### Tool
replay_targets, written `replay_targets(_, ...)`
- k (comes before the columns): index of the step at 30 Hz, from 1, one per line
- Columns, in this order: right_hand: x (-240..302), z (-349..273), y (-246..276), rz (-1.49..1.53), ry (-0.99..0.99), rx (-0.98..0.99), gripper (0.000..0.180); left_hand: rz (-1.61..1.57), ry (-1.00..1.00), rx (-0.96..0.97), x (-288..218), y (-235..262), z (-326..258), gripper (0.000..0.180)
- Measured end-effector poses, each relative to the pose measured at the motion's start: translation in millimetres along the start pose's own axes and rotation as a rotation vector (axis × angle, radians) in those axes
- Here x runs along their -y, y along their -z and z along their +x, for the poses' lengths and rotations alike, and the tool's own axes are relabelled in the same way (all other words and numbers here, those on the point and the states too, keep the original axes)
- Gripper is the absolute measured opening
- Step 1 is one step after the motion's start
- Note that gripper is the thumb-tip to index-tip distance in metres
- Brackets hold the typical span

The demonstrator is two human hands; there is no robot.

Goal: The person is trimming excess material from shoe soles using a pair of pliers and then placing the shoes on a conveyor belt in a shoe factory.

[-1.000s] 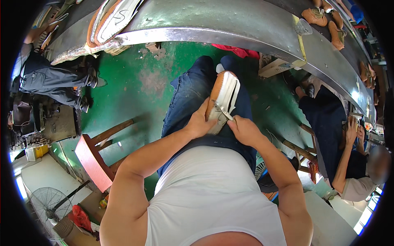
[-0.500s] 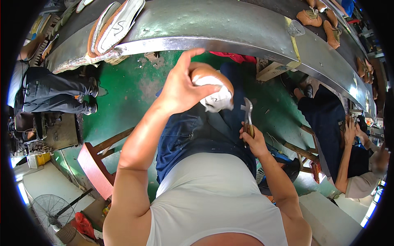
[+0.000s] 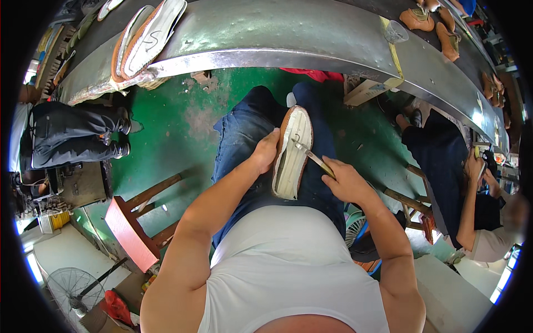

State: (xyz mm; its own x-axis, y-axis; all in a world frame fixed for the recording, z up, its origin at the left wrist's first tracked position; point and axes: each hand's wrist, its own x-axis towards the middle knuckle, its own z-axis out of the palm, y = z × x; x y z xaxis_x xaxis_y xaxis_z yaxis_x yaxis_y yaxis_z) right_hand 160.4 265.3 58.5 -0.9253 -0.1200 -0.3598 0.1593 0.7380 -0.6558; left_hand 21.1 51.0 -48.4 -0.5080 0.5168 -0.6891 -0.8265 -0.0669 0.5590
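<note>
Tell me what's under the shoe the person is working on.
The shoe lies sole-up on the person's lap, over blue jeans. The left hand steadies its edge; the right hand holds a metal tool against the sole. The shoe's upper is hidden underneath.

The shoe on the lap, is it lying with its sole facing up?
Yes, the shoe rests on the lap with its pale sole up, left hand gripping its side.

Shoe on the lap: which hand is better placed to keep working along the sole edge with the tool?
Right, probably. The right hand already grips the metal tool with its tip on the shoe sole, while the left hand is occupied steadying the shoe's side.
</note>
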Motion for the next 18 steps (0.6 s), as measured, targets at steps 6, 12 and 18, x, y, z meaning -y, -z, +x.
replay_targets(6, 26.6, 21.3, 20.7, -0.323, 0.072, 0.037, 0.051, 0.065, -0.174, 0.019, 14.7, -5.9, -12.3, 0.05)
replay_targets(12, 64.2, 60.1, 62.1, -0.349, -0.093, 0.476, 0.029, 0.055, -0.231, 0.04, 20.6, -2.8, -23.1, 0.051)
replay_targets(18, 26.4, 41.5, -16.0, 0.091, -0.127, 0.134, 0.031, -0.034, -0.217, 0.125, 6.9, 1.2, -30.7, 0.06)
